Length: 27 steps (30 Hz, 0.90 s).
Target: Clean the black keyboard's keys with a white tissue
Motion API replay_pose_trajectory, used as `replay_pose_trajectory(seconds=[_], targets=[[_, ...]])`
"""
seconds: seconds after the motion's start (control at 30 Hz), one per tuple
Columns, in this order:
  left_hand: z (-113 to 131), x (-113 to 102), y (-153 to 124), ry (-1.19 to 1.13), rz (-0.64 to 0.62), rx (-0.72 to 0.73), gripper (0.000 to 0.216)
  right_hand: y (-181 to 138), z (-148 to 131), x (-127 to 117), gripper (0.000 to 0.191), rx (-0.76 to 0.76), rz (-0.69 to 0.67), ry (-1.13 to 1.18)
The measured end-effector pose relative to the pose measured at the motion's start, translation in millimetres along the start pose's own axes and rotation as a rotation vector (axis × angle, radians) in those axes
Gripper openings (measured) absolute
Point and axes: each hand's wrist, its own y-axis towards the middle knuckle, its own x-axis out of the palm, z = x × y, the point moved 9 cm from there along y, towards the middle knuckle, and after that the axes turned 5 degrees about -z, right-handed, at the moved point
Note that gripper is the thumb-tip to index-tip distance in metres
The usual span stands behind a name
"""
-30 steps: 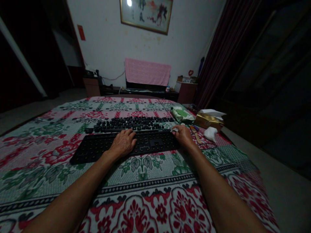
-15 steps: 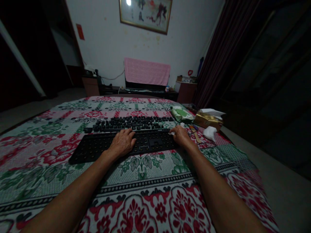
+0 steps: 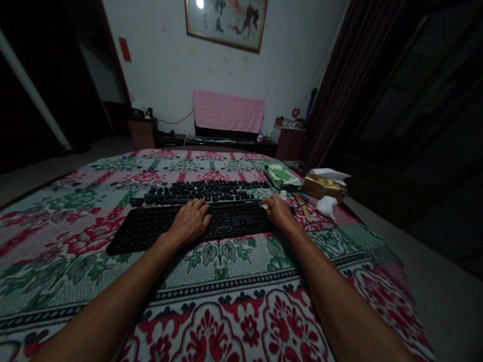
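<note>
A black keyboard with its keycaps off lies on the patterned cloth. My left hand rests on the middle of it, fingers laid over the surface and thumb apart. At the keyboard's right end, my right hand pinches a small piece of white tissue against the top edge; most of the tissue is hidden under the fingers. Loose black keycaps are spread in a band just behind the keyboard.
To the right are a green-and-white wipes pack, a gold tissue box, a crumpled white tissue and a flat wooden stick. A dark cable lies near them. The patterned tablecloth covers the whole surface.
My right hand has shifted slightly left along the keyboard's top edge with the tissue. The left hand and the keyboard have stayed in place.
</note>
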Motion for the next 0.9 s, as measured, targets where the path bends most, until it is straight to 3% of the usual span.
replay_pose_trajectory(seconds=[0.23, 0.37, 0.43, 0.5, 0.63, 0.77, 0.9], targets=[[-1.8, 1.8, 1.5, -0.019, -0.022, -0.019, 0.039, -2.9, -2.0, -3.1, 0.035, 0.01, -0.043, -0.022], [-0.9, 0.5, 0.9, 0.004, -0.016, -0.015, 0.039, -4.6, -9.9, -8.8, 0.027, -0.068, -0.105, 0.051], [-0.5, -0.1, 0.4, 0.01, -0.011, -0.014, 0.039, -4.6, -12.8, -9.6, 0.035, -0.096, -0.151, 0.066], [-0.1, -0.4, 0.2, 0.009, -0.005, -0.01, 0.039, -3.3, -10.6, -9.5, 0.043, -0.081, -0.165, 0.047], [-0.8, 0.5, 0.7, -0.001, -0.003, -0.013, 0.038, 0.0, -0.1, -4.3, 0.026, -0.027, -0.126, 0.042], [-1.5, 1.9, 1.3, 0.0, -0.015, -0.017, 0.039, -0.9, 13.8, -1.3, 0.033, 0.107, -0.074, 0.048], [-1.3, 1.4, 1.0, -0.004, -0.014, -0.019, 0.039, -4.1, 3.1, -4.7, 0.028, 0.079, -0.086, -0.042]])
